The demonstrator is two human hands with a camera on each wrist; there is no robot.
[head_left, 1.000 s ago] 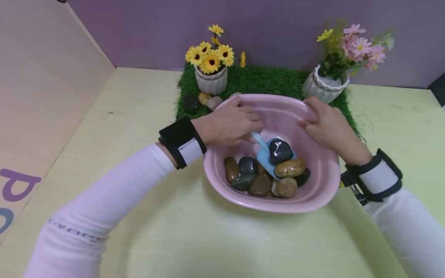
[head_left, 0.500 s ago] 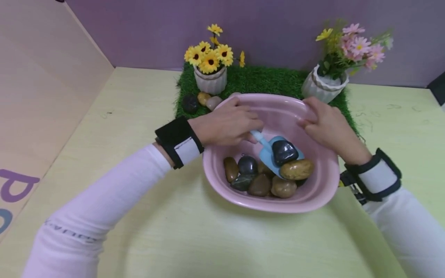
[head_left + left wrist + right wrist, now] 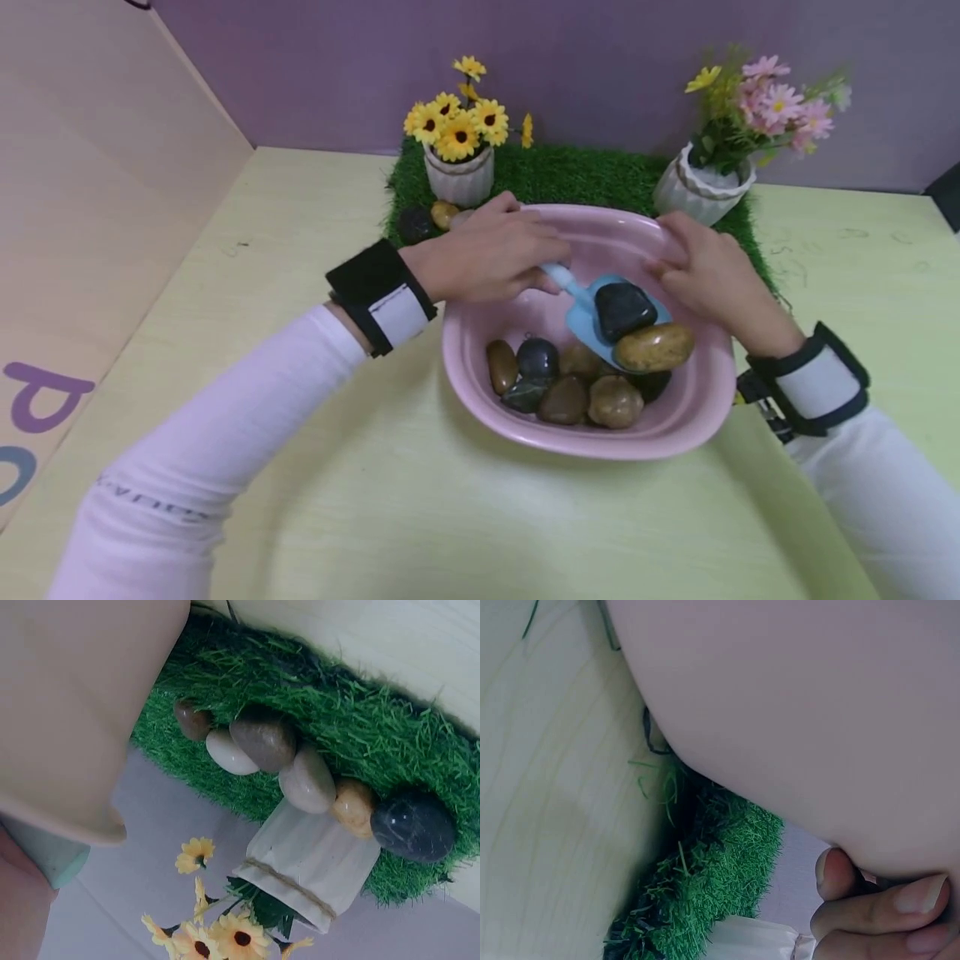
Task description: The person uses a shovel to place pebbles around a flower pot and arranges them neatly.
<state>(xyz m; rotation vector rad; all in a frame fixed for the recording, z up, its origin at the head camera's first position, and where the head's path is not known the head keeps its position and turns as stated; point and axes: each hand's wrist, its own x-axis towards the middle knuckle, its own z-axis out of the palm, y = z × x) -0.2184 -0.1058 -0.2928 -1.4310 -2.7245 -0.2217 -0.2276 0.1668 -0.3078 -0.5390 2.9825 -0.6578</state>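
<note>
A pink basin [image 3: 592,447] is tilted toward me in the head view, with several smooth stones gathered at its near side. My right hand [image 3: 711,271] grips its far right rim; in the right wrist view the fingertips [image 3: 919,896] curl under the rim's outer side. With my left hand [image 3: 501,254] I hold a small light-blue shovel [image 3: 581,322] by its handle, inside the basin. On its blade lie a black stone [image 3: 625,311] and a mottled tan stone [image 3: 655,347], the tan one jutting past the blade's edge. Below them sits a brown stone [image 3: 564,400].
Behind the basin lies an artificial grass mat [image 3: 577,173]. On it stand a pot of yellow flowers [image 3: 459,179] and a leaning pot of pink flowers [image 3: 693,196]. In the left wrist view, several stones, including a black one [image 3: 413,824], line the mat beside the yellow-flower pot.
The shovel has risen and shifted right with the black and tan stones on it, uncovering more stones beneath. My left hand has lifted slightly; my right hand and the basin stay put.
</note>
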